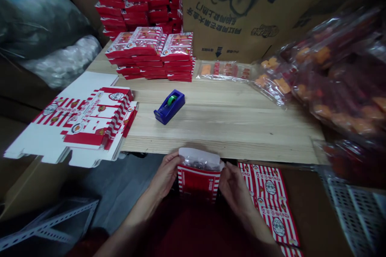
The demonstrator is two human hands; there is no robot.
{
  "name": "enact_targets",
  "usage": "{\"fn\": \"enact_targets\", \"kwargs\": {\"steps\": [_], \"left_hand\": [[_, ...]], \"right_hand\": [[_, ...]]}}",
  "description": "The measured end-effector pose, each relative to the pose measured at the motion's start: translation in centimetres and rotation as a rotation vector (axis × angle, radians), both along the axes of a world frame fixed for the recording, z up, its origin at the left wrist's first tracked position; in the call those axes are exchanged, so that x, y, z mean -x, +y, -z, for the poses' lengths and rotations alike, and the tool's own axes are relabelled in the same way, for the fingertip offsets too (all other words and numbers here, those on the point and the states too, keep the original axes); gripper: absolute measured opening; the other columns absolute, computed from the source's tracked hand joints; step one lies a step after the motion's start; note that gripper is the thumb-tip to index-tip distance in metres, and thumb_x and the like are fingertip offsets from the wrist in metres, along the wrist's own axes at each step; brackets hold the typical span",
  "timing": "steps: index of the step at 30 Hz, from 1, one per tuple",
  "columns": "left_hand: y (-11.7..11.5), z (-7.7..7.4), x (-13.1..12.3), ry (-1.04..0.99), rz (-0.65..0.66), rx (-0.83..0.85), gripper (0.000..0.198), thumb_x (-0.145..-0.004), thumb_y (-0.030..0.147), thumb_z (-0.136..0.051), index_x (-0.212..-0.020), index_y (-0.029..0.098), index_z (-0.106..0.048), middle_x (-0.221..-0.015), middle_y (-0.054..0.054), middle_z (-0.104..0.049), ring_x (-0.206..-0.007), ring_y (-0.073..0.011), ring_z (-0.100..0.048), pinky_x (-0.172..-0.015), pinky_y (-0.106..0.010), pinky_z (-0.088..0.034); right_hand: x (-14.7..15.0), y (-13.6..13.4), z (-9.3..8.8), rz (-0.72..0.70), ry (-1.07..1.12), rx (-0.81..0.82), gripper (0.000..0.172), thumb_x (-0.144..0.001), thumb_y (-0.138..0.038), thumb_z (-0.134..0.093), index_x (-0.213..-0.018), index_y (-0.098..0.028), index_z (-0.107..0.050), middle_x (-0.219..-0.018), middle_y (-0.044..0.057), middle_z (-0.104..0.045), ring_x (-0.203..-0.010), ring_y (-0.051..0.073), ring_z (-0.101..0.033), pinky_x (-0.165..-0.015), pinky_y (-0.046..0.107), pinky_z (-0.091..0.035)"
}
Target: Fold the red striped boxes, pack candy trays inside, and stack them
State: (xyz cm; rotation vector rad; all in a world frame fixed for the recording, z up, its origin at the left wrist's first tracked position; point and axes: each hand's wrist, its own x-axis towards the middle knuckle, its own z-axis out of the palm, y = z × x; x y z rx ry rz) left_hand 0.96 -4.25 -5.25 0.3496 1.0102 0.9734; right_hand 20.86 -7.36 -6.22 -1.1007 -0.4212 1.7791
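Observation:
Both my hands hold a red-and-white striped box (198,182) just below the near edge of the wooden table (229,128). A clear plastic packet (199,159) sticks out of the box's open top. My left hand (165,174) grips the box's left side, fingers curled at its upper corner. My right hand (233,186) grips the right side, fingertips at the packet's edge. A flat striped carton (271,200) lies just right of my right hand.
A blue tape dispenser (169,106) sits mid-table. Flat unfolded cartons (87,120) lie at the left edge. Stacks of filled red boxes (153,54) stand at the back before a large cardboard box (250,8). Clear snack packets (331,76) pile up on the right.

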Motion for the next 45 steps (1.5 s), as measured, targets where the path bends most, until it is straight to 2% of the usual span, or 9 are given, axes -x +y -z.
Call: {"fn": "enact_targets", "kwargs": {"steps": [7, 15, 17, 21, 25, 28, 32, 38, 45], "left_hand": [[0.7, -0.2, -1.2, 0.025, 0.010, -0.006, 0.020, -0.075, 0.023, -0.079, -0.094, 0.015, -0.080, -0.085, -0.006, -0.080, -0.074, -0.0167, -0.069, -0.075, -0.027, -0.051], [2.9, -3.8, -2.0, 0.007, 0.001, -0.066, 0.035, -0.077, 0.020, -0.073, -0.111, 0.018, -0.079, -0.089, -0.004, -0.081, -0.078, -0.0188, -0.073, -0.074, -0.027, -0.052], [2.7, -3.5, -1.6, 0.000, 0.009, -0.028, 0.035, -0.074, 0.018, -0.075, -0.109, 0.019, -0.080, -0.084, -0.002, -0.080, -0.071, -0.0160, -0.071, -0.070, -0.025, -0.052], [1.7, -0.9, -0.7, 0.024, 0.026, 0.084, 0.021, -0.068, 0.014, -0.078, -0.089, 0.016, -0.082, -0.074, -0.002, -0.078, -0.058, -0.0119, -0.066, -0.062, -0.022, -0.050], [1.1, 0.7, 0.4, 0.007, 0.077, -0.090, 0.018, -0.071, 0.013, -0.075, -0.087, 0.015, -0.083, -0.093, -0.009, -0.082, -0.084, -0.0201, -0.075, -0.082, -0.028, -0.055], [0.9, 0.8, 1.5, -0.036, 0.215, -0.280, 0.020, -0.082, 0.021, -0.071, -0.095, 0.017, -0.084, -0.108, -0.012, -0.080, -0.106, -0.0268, -0.073, -0.098, -0.036, -0.052], [0.7, 0.9, 2.5, 0.212, 0.324, -0.493, 0.021, -0.091, 0.029, -0.070, -0.105, 0.022, -0.084, -0.125, -0.012, -0.076, -0.123, -0.0287, -0.066, -0.109, -0.039, -0.045], [1.0, 1.5, 3.0, 0.374, 0.311, -0.518, 0.018, -0.092, 0.033, -0.071, -0.104, 0.025, -0.083, -0.120, -0.011, -0.078, -0.117, -0.0268, -0.069, -0.105, -0.039, -0.048], [2.4, -0.3, 2.2, 0.411, 0.391, -0.516, 0.016, -0.091, 0.034, -0.073, -0.089, 0.020, -0.081, -0.116, -0.013, -0.078, -0.111, -0.0269, -0.071, -0.098, -0.039, -0.049]], "right_hand": [[-0.9, 0.5, 0.3, 0.021, 0.022, 0.054, 0.037, -0.084, -0.042, -0.077, -0.118, -0.027, -0.073, -0.128, 0.003, -0.076, -0.130, 0.028, -0.063, -0.115, 0.048, -0.044], [-1.0, 2.8, -2.5, -0.021, 0.079, -0.042, 0.031, -0.088, -0.037, -0.074, -0.117, -0.028, -0.074, -0.119, 0.004, -0.079, -0.121, 0.029, -0.068, -0.101, 0.045, -0.054], [-1.2, 2.6, -2.1, -0.026, 0.068, -0.009, 0.028, -0.087, -0.037, -0.075, -0.113, -0.027, -0.075, -0.114, 0.004, -0.080, -0.116, 0.029, -0.070, -0.098, 0.044, -0.056], [-1.4, 1.8, -0.5, 0.014, 0.010, 0.064, 0.020, -0.076, -0.031, -0.082, -0.096, -0.028, -0.079, -0.096, 0.000, -0.083, -0.096, 0.025, -0.075, -0.089, 0.039, -0.058], [-2.0, 2.1, -0.3, -0.048, -0.097, -0.046, 0.011, -0.074, -0.028, -0.081, -0.085, -0.028, -0.082, -0.089, 0.001, -0.083, -0.086, 0.023, -0.076, -0.089, 0.038, -0.057], [-2.7, 2.2, -0.4, -0.106, -0.220, -0.195, 0.011, -0.081, -0.032, -0.075, -0.086, -0.028, -0.084, -0.099, 0.003, -0.083, -0.101, 0.027, -0.074, -0.102, 0.043, -0.051], [-3.7, 1.3, -0.1, -0.170, -0.312, -0.291, 0.023, -0.092, -0.035, -0.063, -0.101, -0.030, -0.084, -0.119, 0.004, -0.080, -0.119, 0.029, -0.068, -0.113, 0.048, -0.043], [-3.8, 0.7, 0.0, -0.209, -0.471, -0.445, 0.023, -0.096, -0.037, -0.066, -0.113, -0.037, -0.081, -0.129, 0.003, -0.075, -0.127, 0.029, -0.063, -0.116, 0.051, -0.041], [-4.0, 2.4, -0.4, -0.306, -0.567, -0.517, 0.017, -0.096, -0.035, -0.069, -0.106, -0.032, -0.082, -0.123, 0.006, -0.077, -0.121, 0.029, -0.067, -0.109, 0.051, -0.047]]}}
